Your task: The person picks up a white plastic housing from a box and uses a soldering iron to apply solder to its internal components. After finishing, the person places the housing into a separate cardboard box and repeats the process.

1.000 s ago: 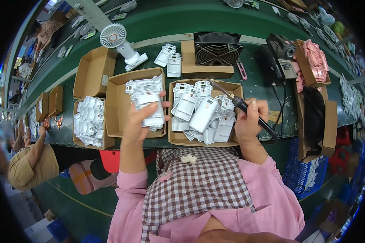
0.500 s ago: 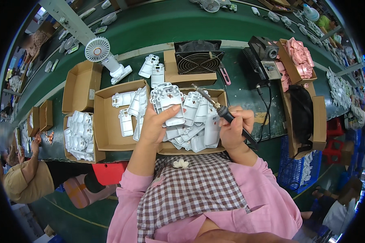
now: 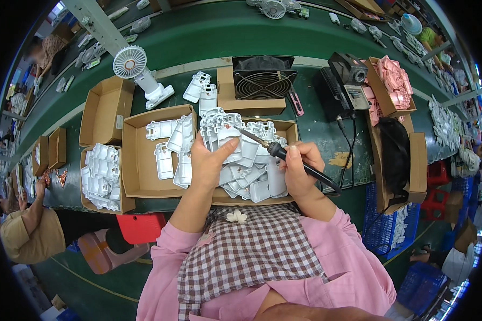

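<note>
In my left hand is a small stack of white plastic housings, the thumb pressed on the top one. My right hand grips the black handle of a soldering iron like a pen. The iron's metal tip points left and reaches the top housing, at or very near its small reddish metal part. Below both hands, a cardboard box holds a heap of similar white housings. Another cardboard box, to its left, has several housings lying in it.
A black fan stands behind the boxes, beside pink tweezers. A black soldering station with its cable is at right, near a box of pink parts. A white handheld fan stands at back left. A person works at far left.
My right hand has lowered the soldering iron slightly and moved it left, bringing its tip from above the stack down to the top housing. My left hand keeps holding the stack.
</note>
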`<state>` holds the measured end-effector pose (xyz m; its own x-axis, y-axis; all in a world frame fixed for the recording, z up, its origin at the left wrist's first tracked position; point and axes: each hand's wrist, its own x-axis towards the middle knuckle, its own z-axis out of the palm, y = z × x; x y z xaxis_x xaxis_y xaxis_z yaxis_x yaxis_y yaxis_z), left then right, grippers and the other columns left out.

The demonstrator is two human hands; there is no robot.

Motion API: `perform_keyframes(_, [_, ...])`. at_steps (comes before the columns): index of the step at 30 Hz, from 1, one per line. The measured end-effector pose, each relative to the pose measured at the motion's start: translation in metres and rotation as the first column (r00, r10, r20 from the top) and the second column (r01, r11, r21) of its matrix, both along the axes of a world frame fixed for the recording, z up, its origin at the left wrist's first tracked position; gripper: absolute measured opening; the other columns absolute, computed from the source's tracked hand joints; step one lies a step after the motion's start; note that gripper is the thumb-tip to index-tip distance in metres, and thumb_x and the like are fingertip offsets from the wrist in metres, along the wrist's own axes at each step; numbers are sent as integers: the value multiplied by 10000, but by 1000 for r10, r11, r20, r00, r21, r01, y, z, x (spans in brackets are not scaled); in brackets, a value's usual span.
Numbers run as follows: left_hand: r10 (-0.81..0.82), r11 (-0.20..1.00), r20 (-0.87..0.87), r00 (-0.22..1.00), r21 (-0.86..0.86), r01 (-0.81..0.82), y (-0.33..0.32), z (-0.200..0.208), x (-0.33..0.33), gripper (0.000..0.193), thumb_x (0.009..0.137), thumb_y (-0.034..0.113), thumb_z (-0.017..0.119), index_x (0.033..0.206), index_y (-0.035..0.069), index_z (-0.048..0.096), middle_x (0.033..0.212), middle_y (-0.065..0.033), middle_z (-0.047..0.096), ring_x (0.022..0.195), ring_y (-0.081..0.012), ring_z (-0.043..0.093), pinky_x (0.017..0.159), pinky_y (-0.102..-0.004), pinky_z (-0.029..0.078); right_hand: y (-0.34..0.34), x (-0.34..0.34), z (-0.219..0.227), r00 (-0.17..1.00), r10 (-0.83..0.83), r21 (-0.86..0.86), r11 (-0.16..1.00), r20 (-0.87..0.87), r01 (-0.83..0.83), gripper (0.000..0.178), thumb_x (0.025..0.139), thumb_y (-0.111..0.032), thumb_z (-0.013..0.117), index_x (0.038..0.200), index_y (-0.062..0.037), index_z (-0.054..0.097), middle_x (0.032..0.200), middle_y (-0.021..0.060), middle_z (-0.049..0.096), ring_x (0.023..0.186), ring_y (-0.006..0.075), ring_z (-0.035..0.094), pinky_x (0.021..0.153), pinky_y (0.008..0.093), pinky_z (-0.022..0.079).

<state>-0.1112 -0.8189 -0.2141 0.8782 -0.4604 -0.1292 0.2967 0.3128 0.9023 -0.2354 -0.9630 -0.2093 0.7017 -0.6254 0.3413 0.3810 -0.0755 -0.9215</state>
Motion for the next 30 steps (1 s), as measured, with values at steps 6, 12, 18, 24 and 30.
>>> perform_keyframes(6, [-3,1000,-14,1000,7,4,1,-1,0,428,740,-18,737,1118,-10,538,1027,-107,642,894,-167,633,793,-290,519,0,3,-2,999,-26,-98,995,-31,23,141,922,-94,546,816,-17,492,687,70,571,522,70,501,476,212,424])
perform_keyframes(12, [-5,1000,5,1000,22,5,1,0,0,434,745,-16,735,1128,-12,531,1030,-113,641,893,-169,634,788,-290,522,0,3,-2,999,-15,-97,995,-47,11,158,921,-112,558,809,-23,492,676,63,566,513,67,499,472,210,424])
perform_keyframes(18, [-7,1000,-7,1000,13,7,2,-3,-1,409,740,-18,741,1100,-2,548,1014,-96,643,876,-150,632,771,-281,526,1,2,1,998,26,-11,1000,-55,-27,151,908,-82,589,815,-19,489,667,40,579,573,57,508,530,215,421])
perform_keyframes(24, [6,1000,-3,1000,14,-6,1,-2,-1,391,739,-17,746,1083,3,560,1001,-86,646,863,-139,632,758,-272,528,2,3,2,998,22,-5,1000,-58,-22,154,910,-87,589,815,-19,490,668,39,581,575,55,512,533,213,423])
perform_keyframes(30, [-5,1000,-9,1000,9,5,1,0,-1,391,739,-14,747,1084,6,564,994,-85,649,856,-137,633,755,-272,528,-1,3,-4,999,19,-30,999,-51,-20,150,905,-84,593,816,-18,493,677,46,581,560,57,509,508,212,420])
